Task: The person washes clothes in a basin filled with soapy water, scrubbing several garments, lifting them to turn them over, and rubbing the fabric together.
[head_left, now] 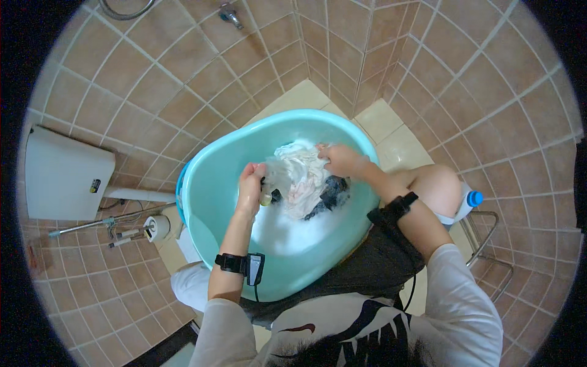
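Brown tiled walls (183, 79) with pale joints, behind both the left grip (248, 186) and the right grip (341, 160), meeting in corners above a cream floor (309, 98). High beyond the left grip, a metal tap (230, 15) and, further left, part of a metal ring (125, 11). Well to the left of the left grip, a white box (70, 174) against the wall, with a white pipe (143, 194) at its side; lower, a metal rail (104, 221) and a white roll-like thing (158, 228), too small to name surely.

Around both grips, a turquoise tub (211, 183) with high walls. Between the grips, inside the tub, a heap of wet white cloth (299, 183) in foamy water (275, 229). Just below the right grip, dark cloth (333, 192), touching the white one.

Right grip: pinching the upper right edge of the white cloth. Left grip: fingers curled, beside a greyish blur and a small yellowish thing (265, 199); cannot tell whether pinching or only near.

In the way, to the right of the right grip: the tub's rim and, close beyond, a bare knee (437, 189). Further right, a white bottle (463, 207) with blue cap, and a metal tube frame (486, 244). Below the grips, toward the body, dark trousers (348, 269) along the near tub wall.
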{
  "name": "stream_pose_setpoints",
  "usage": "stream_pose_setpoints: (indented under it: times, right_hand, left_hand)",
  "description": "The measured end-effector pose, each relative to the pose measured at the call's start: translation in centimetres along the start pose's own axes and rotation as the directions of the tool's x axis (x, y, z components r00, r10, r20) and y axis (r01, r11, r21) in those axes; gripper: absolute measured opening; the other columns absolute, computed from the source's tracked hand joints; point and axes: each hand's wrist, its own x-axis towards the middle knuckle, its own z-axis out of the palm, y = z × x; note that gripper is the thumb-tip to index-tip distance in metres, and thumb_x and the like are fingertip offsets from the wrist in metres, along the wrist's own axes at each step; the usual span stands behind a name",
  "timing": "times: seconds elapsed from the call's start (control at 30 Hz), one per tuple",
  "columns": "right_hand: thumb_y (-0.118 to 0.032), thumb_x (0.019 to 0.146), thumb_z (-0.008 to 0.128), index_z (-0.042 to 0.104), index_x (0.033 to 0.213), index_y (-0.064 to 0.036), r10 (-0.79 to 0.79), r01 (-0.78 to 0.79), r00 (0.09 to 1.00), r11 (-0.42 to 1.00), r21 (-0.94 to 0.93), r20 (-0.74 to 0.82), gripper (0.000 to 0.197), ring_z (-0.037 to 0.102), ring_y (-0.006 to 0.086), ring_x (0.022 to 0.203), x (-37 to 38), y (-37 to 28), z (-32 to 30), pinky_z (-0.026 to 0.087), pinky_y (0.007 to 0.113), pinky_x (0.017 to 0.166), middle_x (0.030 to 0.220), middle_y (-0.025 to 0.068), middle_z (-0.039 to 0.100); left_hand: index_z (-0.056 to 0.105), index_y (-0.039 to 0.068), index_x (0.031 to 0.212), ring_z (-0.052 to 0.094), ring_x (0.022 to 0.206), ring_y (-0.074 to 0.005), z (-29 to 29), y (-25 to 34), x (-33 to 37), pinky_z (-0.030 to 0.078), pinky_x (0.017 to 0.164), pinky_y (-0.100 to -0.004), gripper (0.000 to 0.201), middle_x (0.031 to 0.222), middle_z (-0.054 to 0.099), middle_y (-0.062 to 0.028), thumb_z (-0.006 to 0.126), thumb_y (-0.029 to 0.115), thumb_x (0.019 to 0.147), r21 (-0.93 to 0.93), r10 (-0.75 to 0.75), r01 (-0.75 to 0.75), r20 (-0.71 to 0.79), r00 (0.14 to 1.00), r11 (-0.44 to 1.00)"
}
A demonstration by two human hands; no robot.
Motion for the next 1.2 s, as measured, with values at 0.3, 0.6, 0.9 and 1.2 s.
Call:
stream_pose_setpoints:
  times: [0.3, 0.6, 0.9, 1.2]
  right_hand:
    - [-0.008, 0.074, 0.049, 0.062, 0.094, -0.0032, 0.253, -0.060, 0.882, 0.896, -0.440, 0.397, 0.024, 0.057, 0.0269, 0.097, 4.2, -3.5, 6.0, 0.042, 0.039, 0.085, 0.102, 0.0172, 0.059]
    - [-0.007, 0.076, 0.050, 0.062, 0.089, -0.0019, 0.295, -0.315, 0.937, 0.945, 0.091, 0.186, 0.019, 0.060, 0.0303, 0.087, 10.1, -11.2, 17.0, 0.047, 0.040, 0.072, 0.093, 0.0184, 0.061]
    - [-0.017, 0.078, 0.053, 0.061, 0.082, -0.0044, 0.270, -0.303, 0.949, 0.921, 0.243, 0.161, 0.016, 0.060, 0.0243, 0.070, 8.4, -10.6, 12.6, 0.047, 0.037, 0.064, 0.076, 0.0123, 0.062]
    - [-0.020, 0.086, 0.049, 0.055, 0.091, -0.0086, 0.459, -0.279, 0.888, 0.537, 0.796, 0.002, 0.014, 0.049, 0.0097, 0.066, 6.7, -15.6, -11.2, 0.041, 0.024, 0.059, 0.072, -0.0007, 0.053]
  left_hand:
    - [0.047, 0.003, 0.111, 0.053, 0.090, -0.0188, -6.1, -2.3, -0.6, 0.042, 0.079, -0.0320, 0.030, 0.102, 0.055, -0.0099, 0.048, 0.014, 0.084, 0.042, -0.111, 0.117, -0.124, 0.986, 0.992]
    - [0.051, 0.004, 0.103, 0.059, 0.083, -0.0171, -10.6, -4.7, -4.6, 0.047, 0.072, -0.0275, 0.023, 0.097, 0.058, -0.0088, 0.048, 0.016, 0.085, -0.123, -0.187, 0.171, -0.132, 0.973, 0.977]
    - [0.052, 0.005, 0.103, 0.059, 0.079, -0.0134, -12.5, -5.9, -7.0, 0.045, 0.068, -0.0240, 0.024, 0.094, 0.059, -0.0068, 0.050, 0.021, 0.084, -0.192, -0.221, 0.201, -0.089, 0.971, 0.961]
    - [0.051, 0.005, 0.108, 0.056, 0.084, -0.0124, -5.9, -0.5, -5.4, 0.044, 0.070, -0.0249, 0.035, 0.094, 0.058, -0.0064, 0.057, 0.028, 0.081, -0.006, -0.025, 0.025, 0.071, 0.997, 1.000]
